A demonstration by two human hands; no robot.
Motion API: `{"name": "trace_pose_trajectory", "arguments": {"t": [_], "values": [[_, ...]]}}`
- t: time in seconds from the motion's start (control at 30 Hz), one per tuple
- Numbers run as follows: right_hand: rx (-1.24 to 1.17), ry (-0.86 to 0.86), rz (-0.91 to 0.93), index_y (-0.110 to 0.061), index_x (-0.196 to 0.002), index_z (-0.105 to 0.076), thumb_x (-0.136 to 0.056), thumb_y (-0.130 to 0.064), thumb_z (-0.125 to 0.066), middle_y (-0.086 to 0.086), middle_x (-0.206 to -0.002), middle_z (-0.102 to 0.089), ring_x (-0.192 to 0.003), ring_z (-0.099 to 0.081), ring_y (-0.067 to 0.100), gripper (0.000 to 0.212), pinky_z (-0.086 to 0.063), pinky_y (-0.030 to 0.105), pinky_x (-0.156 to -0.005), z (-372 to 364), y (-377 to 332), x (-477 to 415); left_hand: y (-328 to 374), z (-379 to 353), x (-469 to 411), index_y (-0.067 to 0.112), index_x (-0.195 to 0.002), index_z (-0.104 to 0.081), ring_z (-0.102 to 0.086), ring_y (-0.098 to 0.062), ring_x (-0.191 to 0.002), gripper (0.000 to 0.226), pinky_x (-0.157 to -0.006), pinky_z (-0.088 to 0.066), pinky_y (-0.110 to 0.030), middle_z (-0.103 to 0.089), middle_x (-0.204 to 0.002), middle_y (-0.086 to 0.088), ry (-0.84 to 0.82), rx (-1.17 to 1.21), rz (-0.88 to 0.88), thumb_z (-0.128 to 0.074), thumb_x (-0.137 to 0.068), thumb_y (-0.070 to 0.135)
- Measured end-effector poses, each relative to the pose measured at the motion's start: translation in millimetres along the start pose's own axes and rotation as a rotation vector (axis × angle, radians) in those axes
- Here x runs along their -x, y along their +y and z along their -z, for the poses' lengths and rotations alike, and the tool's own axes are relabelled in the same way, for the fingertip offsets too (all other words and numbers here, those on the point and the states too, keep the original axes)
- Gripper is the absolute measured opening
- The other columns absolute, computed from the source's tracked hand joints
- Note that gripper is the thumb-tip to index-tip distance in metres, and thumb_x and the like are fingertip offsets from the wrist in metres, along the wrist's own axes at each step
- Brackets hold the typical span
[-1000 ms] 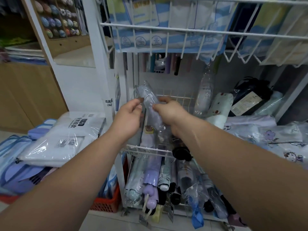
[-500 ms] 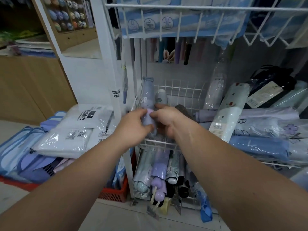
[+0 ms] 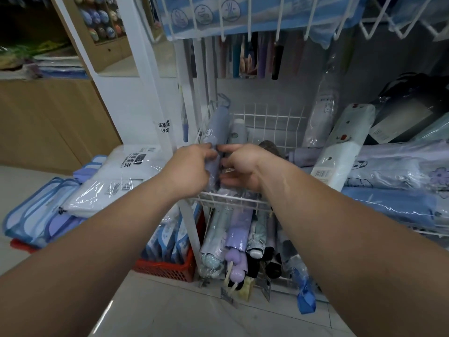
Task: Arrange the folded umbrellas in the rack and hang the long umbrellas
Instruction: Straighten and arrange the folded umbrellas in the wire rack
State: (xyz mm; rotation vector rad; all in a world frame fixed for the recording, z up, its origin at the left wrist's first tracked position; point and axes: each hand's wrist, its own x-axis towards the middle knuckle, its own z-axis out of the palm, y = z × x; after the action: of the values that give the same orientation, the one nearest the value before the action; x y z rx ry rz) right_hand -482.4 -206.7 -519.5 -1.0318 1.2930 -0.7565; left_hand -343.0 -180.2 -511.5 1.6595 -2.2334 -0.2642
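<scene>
While inside one wire basket [image 3: 267, 117] — one lilac umbrella [image 3: 218, 122], two hands [image 3: 189, 171] [image 3: 243, 166]

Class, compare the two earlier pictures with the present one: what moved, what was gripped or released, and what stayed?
The plastic-wrapped lavender folded umbrella came down from mid-air into the left corner of the white wire basket, where it now stands. The left hand and right hand followed it down and still hold it; nothing was released. The folded umbrellas in the lower tier stayed put.
</scene>
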Motion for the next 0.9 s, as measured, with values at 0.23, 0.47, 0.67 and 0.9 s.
{"name": "trace_pose_trajectory", "arguments": {"t": [0.23,0.47,0.67,0.9], "values": [[0.036,-0.032,0.028,-0.029,-0.14,-0.052,-0.099,0.012,-0.033,0.013,-0.105,-0.061,-0.088,-0.062,0.032,0.061,-0.055,0.051,-0.096,-3.6,-0.4,5.2,5.1,-4.6,6.2,-0.002,-0.124,-0.066,-0.051,-0.037,-0.131,0.035,-0.107,-0.039,-0.038,-0.052,-0.144,-0.022,-0.004,-0.038,0.01,-0.046,-0.098,0.01],[0.547,0.291,0.344,-0.012,-0.118,-0.071,-0.088,0.008,-0.053,-0.001,-0.089,-0.064,-0.09,-0.063,0.022,0.04,-0.053,0.03,-0.082,35.5,-30.1,25.1,4.7,-13.1,5.5,-0.008,-0.118,-0.066,-0.054,-0.037,-0.125,0.036,-0.102,-0.042,-0.041,-0.056,-0.137,-0.022,0.08,-0.008,0.019,-0.052,-0.084,-0.008],[0.993,0.291,0.213,-0.016,-0.107,-0.077,-0.089,-0.011,-0.068,0.006,-0.099,-0.073,-0.094,-0.071,0.029,0.02,-0.06,0.042,-0.085,86.0,-39.4,53.0,43.6,-22.2,5.2,0.008,-0.134,-0.063,-0.058,-0.028,-0.124,0.038,-0.102,-0.038,-0.026,-0.066,-0.132,-0.012,0.157,0.201,-0.06,-0.06,-0.096,0.013],[1.536,0.182,0.118,-0.015,-0.111,-0.073,-0.095,-0.031,-0.061,0.008,-0.11,-0.073,-0.099,-0.069,0.027,0.026,-0.054,0.028,-0.081,92.4,-35.8,53.8,80.5,-47.6,-6.7,0.019,-0.113,-0.071,-0.072,-0.032,-0.097,0.027,-0.09,-0.058,-0.049,-0.076,-0.104,-0.01,-0.125,0.656,0.162,-0.064,-0.091,0.033]]}}
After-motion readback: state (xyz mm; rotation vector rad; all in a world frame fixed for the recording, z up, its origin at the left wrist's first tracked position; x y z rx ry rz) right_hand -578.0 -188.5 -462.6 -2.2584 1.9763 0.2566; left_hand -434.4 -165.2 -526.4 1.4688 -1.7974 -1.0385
